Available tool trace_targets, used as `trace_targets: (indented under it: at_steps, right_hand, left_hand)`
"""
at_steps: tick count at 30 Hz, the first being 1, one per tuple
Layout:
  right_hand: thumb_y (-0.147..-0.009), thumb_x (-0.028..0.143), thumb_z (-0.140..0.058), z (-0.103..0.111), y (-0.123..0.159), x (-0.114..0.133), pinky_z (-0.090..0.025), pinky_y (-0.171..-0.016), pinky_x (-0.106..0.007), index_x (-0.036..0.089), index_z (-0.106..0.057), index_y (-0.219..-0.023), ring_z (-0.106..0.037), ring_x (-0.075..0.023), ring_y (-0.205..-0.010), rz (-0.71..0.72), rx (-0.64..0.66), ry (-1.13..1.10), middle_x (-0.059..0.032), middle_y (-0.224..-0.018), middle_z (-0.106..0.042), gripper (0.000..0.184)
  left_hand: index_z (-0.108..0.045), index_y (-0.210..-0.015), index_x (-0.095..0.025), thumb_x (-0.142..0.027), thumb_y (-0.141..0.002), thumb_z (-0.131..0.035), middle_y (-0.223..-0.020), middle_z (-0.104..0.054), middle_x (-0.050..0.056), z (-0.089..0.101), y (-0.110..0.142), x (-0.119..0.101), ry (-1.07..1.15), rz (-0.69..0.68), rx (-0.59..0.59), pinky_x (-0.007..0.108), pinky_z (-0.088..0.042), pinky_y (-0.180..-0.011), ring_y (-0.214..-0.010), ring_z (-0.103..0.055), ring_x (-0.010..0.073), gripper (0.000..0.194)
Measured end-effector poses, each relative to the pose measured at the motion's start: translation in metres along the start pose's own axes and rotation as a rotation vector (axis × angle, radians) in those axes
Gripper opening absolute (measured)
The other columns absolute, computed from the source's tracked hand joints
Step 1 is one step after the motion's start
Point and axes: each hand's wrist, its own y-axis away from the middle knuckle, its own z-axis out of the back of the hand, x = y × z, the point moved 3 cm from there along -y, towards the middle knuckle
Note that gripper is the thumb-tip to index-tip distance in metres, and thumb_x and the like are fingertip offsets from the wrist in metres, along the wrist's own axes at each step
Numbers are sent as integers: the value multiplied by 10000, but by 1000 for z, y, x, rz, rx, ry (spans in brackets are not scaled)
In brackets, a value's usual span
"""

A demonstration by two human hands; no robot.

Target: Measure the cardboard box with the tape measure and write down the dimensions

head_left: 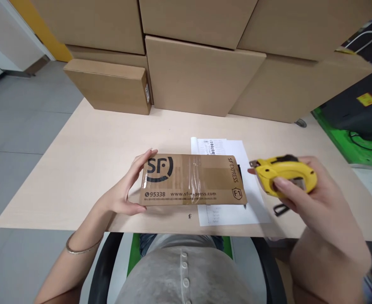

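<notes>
A brown cardboard box point(194, 179) printed with SF Express lettering has clear tape across its middle. My left hand point(129, 185) grips its left end, thumb along the near edge and fingers at the far edge. To the right of the box, my right hand point(315, 194) is closed around a yellow tape measure point(287, 175), its metal tip pointing left toward the box without touching it. A dark strap or clip hangs below the tape measure. Paper sheets point(233, 215) lie partly hidden under the box, and a dark object, perhaps a pen, shows at its right edge.
Large cardboard boxes point(201, 76) stand stacked along the back of the wooden table point(87, 169). A smaller carton point(119, 90) sits at the back left. Past the right table edge is a green surface point(347, 143) with dark equipment and cables. Chair armrests point(105, 270) flank me.
</notes>
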Motion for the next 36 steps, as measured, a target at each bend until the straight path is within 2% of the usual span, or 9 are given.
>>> trace_targets:
  at_steps: [4,8,10,14,21,26,28,31,36]
  right_hand:
    - [-847,547,-798,3,19,-5,-476,-436,-302,306,-648,-946,-606,-197,-606,-61,150,31,0,-768,-640,300]
    - [-847,521,-824,-8,-13,14,-363,-395,-227,297,-652,-968,-539,-138,-603,-48,84,-198,1,-818,-618,307]
    - [-853,517,-816,-19,-44,18,-301,-384,-220,274,-655,-997,-450,-107,-557,-52,31,-392,-1,-824,-587,325]
    - [-812,491,-846,-57,-101,20,-171,-383,-218,237,-629,-959,-299,-69,-513,-16,202,-584,24,-775,-523,365]
    - [-785,536,-854,-94,-121,2,-148,-389,-218,237,-578,-902,-270,-56,-488,-46,405,-562,46,-718,-524,424]
    - [-745,469,-900,-82,-121,19,-408,-486,-227,234,-679,-1020,-559,-114,-646,132,314,-388,5,-854,-658,424]
    - [-719,467,-919,-84,-118,34,-552,-652,-285,245,-703,-1075,-679,-178,-847,277,324,-307,-26,-1019,-728,472]
    - [-755,481,-888,-98,-113,54,-607,-815,-359,274,-701,-1219,-717,-241,-1048,441,369,-179,-51,-1211,-750,541]
    - [-873,342,-788,-119,-107,70,-590,-948,-391,261,-713,-1285,-719,-250,-1137,587,454,-72,-53,-1316,-759,427]
  left_hand:
    - [-481,-1597,-277,-752,-678,-827,-1366,-575,158,-7,-9,-15,-82,-117,-218,525,-599,-993,-1257,-600,371,1090]
    - [-603,-1447,-295,-990,-605,-659,-1108,-565,80,-20,-11,-46,-291,-179,-484,458,-607,-816,-1004,-606,277,1094]
    - [-626,-1395,-307,-949,-656,-666,-982,-534,40,-34,-10,-62,-444,-213,-457,371,-569,-657,-854,-569,218,980]
    - [-640,-1372,-289,-662,-875,-721,-911,-397,-3,-66,-8,-79,-626,-242,-366,296,-501,-552,-725,-489,151,627]
    - [-561,-1540,-252,-683,-930,-645,-875,-307,-14,-84,5,-76,-662,-237,-346,308,-420,-548,-741,-385,182,752]
    - [-714,-1371,-305,-860,-953,-177,-1013,-494,66,-54,-2,-59,-372,-174,-548,472,-509,-884,-942,-542,265,878]
    - [-768,-1216,-341,-757,-998,-219,-1080,-583,78,-36,-22,-42,-158,-130,-692,507,-437,-1110,-1092,-575,295,723]
    - [-773,-1085,-335,-761,-999,-217,-1313,-656,71,-25,-64,-8,156,91,-693,529,-383,-1201,-1382,-516,327,705]
    - [-722,-1138,-283,-725,-997,-390,-1406,-687,71,-43,-107,20,574,249,-600,528,-411,-1209,-1500,-480,339,571]
